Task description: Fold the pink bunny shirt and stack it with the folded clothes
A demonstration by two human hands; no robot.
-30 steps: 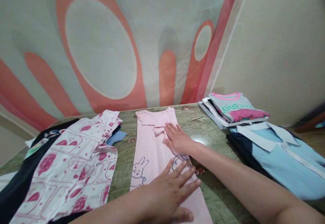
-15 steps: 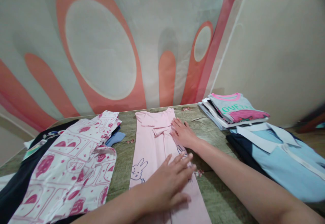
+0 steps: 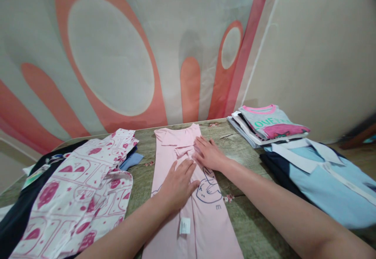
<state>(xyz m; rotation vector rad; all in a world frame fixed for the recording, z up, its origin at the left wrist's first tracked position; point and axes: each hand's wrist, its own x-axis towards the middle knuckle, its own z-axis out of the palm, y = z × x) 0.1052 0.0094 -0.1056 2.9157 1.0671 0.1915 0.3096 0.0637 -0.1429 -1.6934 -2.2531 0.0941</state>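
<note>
A pale pink garment with a blue bunny drawing lies folded lengthwise down the middle of the wooden table. A small white label shows on its lower part. My left hand lies flat on the middle of the garment, fingers stretched out. Just beyond it, my right hand rests flat on the garment's upper right part, fingers spread. Neither hand holds anything.
A heap of clothes lies at the left, topped by a white garment with a pink print. At the right lie a light blue collared shirt and a folded stack topped by a grey and pink shirt. A patterned curtain hangs behind the table.
My left hand slid up the pink garment from its near end to its middle, uncovering the label. My right hand shifted a little toward the garment's top.
</note>
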